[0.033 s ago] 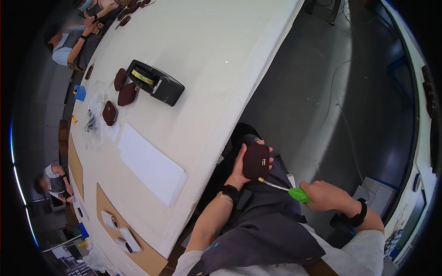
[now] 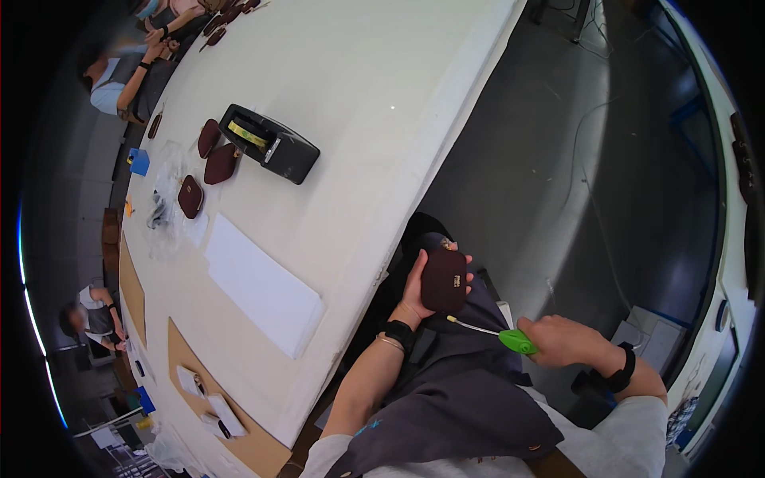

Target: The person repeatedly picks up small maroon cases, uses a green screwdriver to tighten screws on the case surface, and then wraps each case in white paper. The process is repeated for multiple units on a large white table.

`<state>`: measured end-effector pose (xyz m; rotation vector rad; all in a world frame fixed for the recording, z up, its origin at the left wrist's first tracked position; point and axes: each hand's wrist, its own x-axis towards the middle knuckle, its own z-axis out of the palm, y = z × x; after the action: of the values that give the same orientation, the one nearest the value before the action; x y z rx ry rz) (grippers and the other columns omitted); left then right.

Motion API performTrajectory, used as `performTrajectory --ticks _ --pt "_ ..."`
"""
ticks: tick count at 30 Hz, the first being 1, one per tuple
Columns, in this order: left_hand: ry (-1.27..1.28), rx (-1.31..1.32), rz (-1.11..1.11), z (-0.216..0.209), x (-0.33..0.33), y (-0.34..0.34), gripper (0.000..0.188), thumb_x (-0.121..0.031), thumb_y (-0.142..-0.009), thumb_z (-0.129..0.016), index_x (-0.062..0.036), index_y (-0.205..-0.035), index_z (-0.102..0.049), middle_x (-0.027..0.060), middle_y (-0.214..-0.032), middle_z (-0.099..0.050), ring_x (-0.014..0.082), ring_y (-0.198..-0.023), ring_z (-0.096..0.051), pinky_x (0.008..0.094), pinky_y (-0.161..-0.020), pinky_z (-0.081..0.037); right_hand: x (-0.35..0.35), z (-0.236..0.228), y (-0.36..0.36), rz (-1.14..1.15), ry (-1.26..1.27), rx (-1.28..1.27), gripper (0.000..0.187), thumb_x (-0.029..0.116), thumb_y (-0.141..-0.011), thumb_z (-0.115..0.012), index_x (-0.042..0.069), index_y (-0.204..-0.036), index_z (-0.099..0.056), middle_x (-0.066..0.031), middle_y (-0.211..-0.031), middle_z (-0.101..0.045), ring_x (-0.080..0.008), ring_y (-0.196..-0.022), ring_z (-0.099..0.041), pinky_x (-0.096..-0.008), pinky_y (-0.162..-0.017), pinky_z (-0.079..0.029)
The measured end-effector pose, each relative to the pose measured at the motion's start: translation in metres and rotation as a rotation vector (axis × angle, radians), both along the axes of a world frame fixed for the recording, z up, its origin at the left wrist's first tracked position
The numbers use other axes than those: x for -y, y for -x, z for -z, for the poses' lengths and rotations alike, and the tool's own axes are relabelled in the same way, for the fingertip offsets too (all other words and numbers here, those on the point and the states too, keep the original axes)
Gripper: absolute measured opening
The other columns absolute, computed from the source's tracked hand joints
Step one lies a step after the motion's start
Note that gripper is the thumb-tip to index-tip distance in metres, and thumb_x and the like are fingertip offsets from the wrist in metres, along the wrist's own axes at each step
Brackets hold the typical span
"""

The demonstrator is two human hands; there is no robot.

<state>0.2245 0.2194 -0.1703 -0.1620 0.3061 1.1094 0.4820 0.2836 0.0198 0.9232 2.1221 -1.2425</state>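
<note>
My left hand [image 2: 414,288] is wrapped round a small dark maroon zip pouch [image 2: 444,280] with rounded corners and a small gold mark, held above my lap. Its fingertips show along the pouch's right edge. A small gold-coloured piece [image 2: 448,244] shows at the pouch's top. In my right hand [image 2: 566,341] is a tool with a green handle [image 2: 519,342], a thin pale shaft and a yellowish tip; I cannot make out its exact kind. The fingers are closed round the handle. The tip points at the pouch's lower edge, a little apart from it.
On the white table [image 2: 358,103] to my left stand a black tape dispenser [image 2: 271,145], several maroon pouches [image 2: 221,164], clear plastic wrap [image 2: 166,199] and white sheets [image 2: 263,283]. Brown boards [image 2: 187,350] lie nearer. Other people [image 2: 119,80] sit along the far side.
The green-handled tool's tip has shifted slightly down from the pouch's lower edge, where it appeared to touch. My left hand and the pouch have hardly moved.
</note>
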Motion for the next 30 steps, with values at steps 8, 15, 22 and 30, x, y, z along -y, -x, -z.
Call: performTrajectory --ticks 8,15,22,30 --pt "-0.004 0.048 -0.025 0.005 0.009 0.004 0.07 -0.065 -0.092 -0.043 -0.0163 -0.142 -0.04 0.0186 -0.142 -0.045 0.0397 -0.114 -0.058 0.0548 -0.096 -0.048 -0.002 0.004 -0.004 -0.05 0.032 0.082 0.027 0.011 -0.077 -0.061 -0.002 -0.097 -0.049 -0.0249 -0.077 -0.063 -0.0452 -0.08 -0.062 -0.0513 -0.071 -0.048" --pt "-0.005 0.008 0.01 0.004 0.007 0.004 0.069 -0.063 -0.092 -0.044 -0.015 -0.141 -0.04 0.0205 -0.142 -0.043 0.042 -0.116 -0.055 0.0555 -0.097 -0.047 -0.006 0.006 -0.011 0.02 -0.005 0.083 0.026 0.003 -0.072 -0.057 -0.006 -0.096 -0.051 -0.0279 -0.079 -0.063 -0.0473 -0.082 -0.061 -0.0521 -0.074 -0.048" --pt "-0.043 0.02 0.041 0.0 0.0 0.003 0.063 -0.058 -0.094 -0.046 -0.0149 -0.14 -0.042 0.0186 -0.138 -0.047 0.0398 -0.116 -0.056 0.0529 -0.096 -0.048 -0.028 0.017 0.014 0.074 -0.089 -0.027 0.024 0.004 -0.075 -0.055 -0.006 -0.096 -0.05 -0.029 -0.08 -0.063 -0.0485 -0.084 -0.061 -0.0523 -0.075 -0.049" --pt "-0.058 0.063 0.063 0.008 0.004 0.005 0.054 -0.05 -0.097 -0.047 -0.0124 -0.136 -0.045 0.0177 -0.137 -0.049 0.0318 -0.117 -0.055 0.0486 -0.097 -0.048 -0.008 0.016 -0.008 -0.162 0.045 0.014 0.038 0.023 -0.078 -0.065 0.001 -0.106 -0.052 -0.0246 -0.088 -0.065 -0.0444 -0.087 -0.063 -0.0499 -0.078 -0.05"
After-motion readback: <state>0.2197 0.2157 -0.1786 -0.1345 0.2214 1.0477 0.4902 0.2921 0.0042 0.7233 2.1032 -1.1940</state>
